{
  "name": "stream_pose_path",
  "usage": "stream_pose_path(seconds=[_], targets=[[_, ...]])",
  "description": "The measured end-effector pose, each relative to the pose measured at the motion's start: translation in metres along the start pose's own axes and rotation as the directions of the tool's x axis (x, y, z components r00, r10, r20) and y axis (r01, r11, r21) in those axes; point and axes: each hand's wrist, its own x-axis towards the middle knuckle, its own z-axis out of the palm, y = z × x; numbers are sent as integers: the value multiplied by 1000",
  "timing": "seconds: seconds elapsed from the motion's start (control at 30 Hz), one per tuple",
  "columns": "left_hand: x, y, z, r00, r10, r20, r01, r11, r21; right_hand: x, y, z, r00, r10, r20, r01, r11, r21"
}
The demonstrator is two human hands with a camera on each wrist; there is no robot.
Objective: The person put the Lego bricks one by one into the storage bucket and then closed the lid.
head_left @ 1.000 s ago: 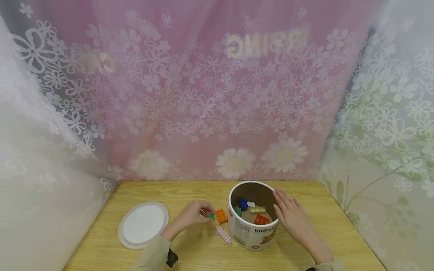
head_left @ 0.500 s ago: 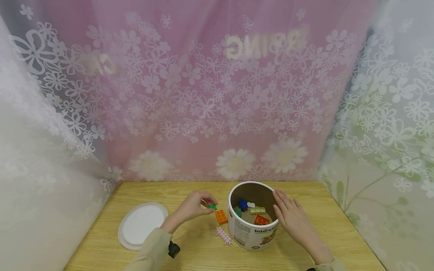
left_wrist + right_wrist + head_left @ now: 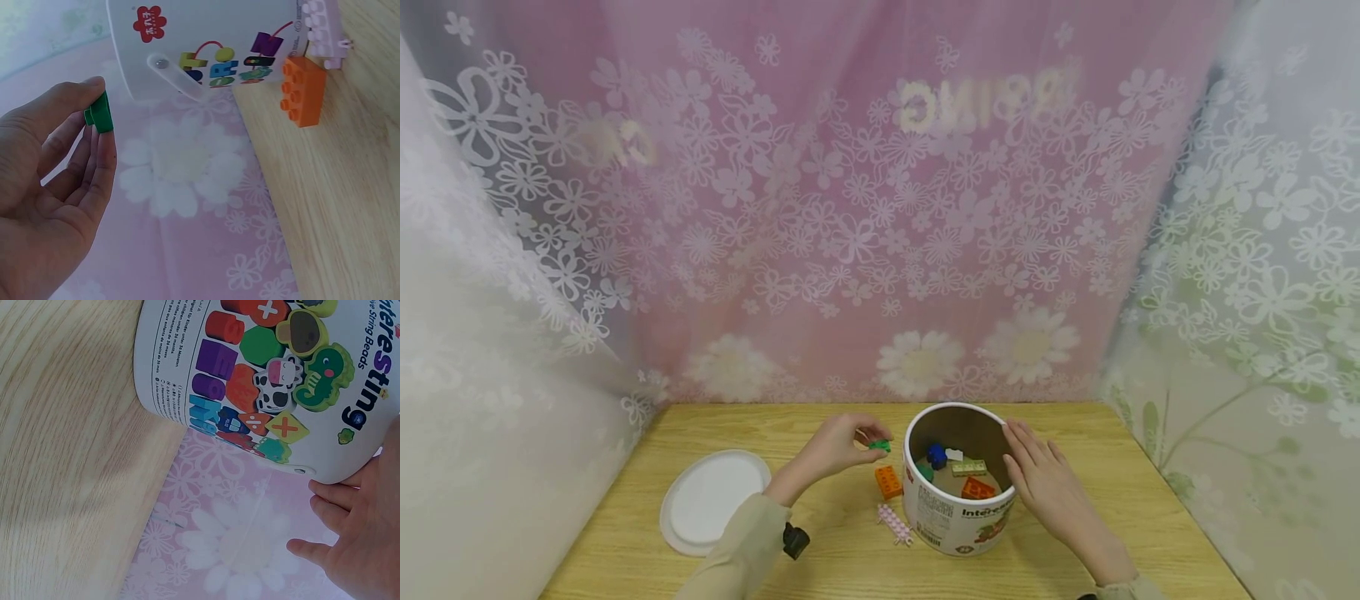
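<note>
My left hand (image 3: 838, 446) pinches a small green toy brick (image 3: 100, 114) between thumb and fingertips, raised off the table just left of the bucket. The white printed bucket (image 3: 958, 521) stands upright with its top uncovered. My right hand (image 3: 1054, 493) rests with straight fingers against the bucket's right rim. Inside the bucket lie an orange-red brick (image 3: 977, 488), a pale yellow brick (image 3: 968, 468), a blue piece (image 3: 936, 456), a white piece (image 3: 954, 455) and a green piece (image 3: 925, 472). Below the left hand, an orange brick (image 3: 888, 482) and a pink studded piece (image 3: 894, 524) lie on the table.
A round white lid (image 3: 713, 502) lies flat on the wooden table (image 3: 827, 558) at the left, partly behind the left sleeve (image 3: 745, 542). A pink floral curtain (image 3: 820, 250) hangs behind the table's back edge. Pale curtains flank both sides. The bucket has a white handle (image 3: 178, 78).
My left hand has lifted the green brick up from beside the orange brick and carried it right, closer to the bucket's rim. The right hand stays at the bucket.
</note>
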Motion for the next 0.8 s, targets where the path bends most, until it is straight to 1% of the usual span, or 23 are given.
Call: stream_pose_path(seconds=[0.37, 0.43, 0.6, 0.8], targets=[[22, 21, 5, 999, 33, -2, -33, 999, 21, -1, 1, 1, 1000, 0, -6, 0, 1000, -9], [25, 24, 6, 999, 40, 3, -40, 999, 13, -1, 2, 1, 1000, -4, -6, 4, 1000, -14], [34, 27, 12, 999, 51, 9, -50, 999, -12, -1, 2, 1, 1000, -2, -7, 2, 1000, -12], [42, 32, 19, 998, 57, 20, -57, 998, -8, 0, 1, 0, 1000, 4, 1, -4, 1000, -7]])
